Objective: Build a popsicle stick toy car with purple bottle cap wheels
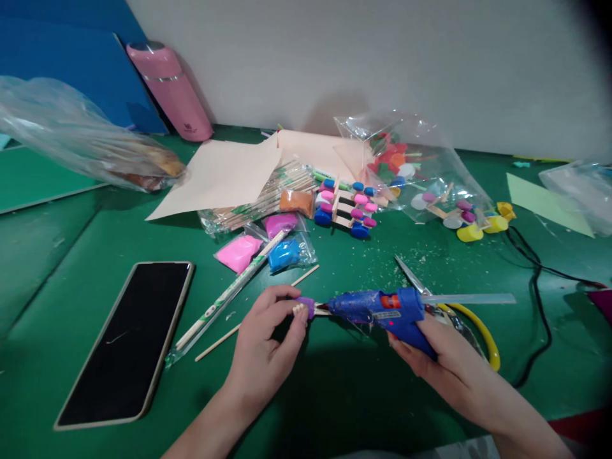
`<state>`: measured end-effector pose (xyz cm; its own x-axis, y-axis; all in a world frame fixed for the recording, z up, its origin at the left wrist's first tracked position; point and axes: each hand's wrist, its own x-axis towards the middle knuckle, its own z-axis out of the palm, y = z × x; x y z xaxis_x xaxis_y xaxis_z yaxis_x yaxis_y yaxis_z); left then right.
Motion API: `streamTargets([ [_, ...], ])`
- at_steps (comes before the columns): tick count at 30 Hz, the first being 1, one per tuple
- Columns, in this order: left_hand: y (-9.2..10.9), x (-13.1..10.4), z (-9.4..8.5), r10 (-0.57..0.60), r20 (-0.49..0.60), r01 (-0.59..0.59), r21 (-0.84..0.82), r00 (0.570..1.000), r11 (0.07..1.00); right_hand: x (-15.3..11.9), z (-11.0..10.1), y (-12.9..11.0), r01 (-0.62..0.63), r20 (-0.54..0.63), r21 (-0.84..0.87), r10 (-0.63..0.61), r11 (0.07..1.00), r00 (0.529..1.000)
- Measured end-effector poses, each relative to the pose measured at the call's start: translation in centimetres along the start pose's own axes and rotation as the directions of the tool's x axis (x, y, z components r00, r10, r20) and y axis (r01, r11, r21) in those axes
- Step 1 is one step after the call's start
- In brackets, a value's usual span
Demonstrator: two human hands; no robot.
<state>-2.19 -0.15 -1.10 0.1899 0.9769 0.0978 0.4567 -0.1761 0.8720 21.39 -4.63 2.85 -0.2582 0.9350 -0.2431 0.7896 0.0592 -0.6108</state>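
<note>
My left hand pinches a small purple piece with pale stick ends showing at it. My right hand is wrapped round the handle of a blue glue gun, which points left. Its nozzle is at the purple piece; whether they touch I cannot tell. A clear glue stick juts out of the gun's back. Scissors with yellow handles lie partly hidden behind the gun and my right hand. A thin wooden stick passes behind my left hand.
A phone lies at the left. Farther back are bags of pink and blue clay, bagged sticks, small stick models with coloured wheels and a clear bag. A pink bottle leans at the back. A black cord curves at right.
</note>
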Motion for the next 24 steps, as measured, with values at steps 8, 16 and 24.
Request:
streamTargets([
  [8, 0.03, 0.11, 0.1, 0.001, -0.007, 0.0, 0.016, 1.0, 1.0, 0.48, -0.18, -0.55, 0.013, -0.003, 0.019, -0.013, 1.0, 1.0],
  [16, 0.16, 0.03, 0.03, -0.002, -0.001, 0.002, 0.013, 1.0, 1.0, 0.45, -0.02, -0.47, 0.009, -0.033, 0.031, -0.008, 0.999, 0.999],
  [24, 0.19, 0.02, 0.01, -0.014, -0.017, 0.015, 0.016, 1.0, 1.0, 0.04, -0.01, -0.41, 0.0, -0.019, -0.009, 0.0, 1.0, 1.0],
])
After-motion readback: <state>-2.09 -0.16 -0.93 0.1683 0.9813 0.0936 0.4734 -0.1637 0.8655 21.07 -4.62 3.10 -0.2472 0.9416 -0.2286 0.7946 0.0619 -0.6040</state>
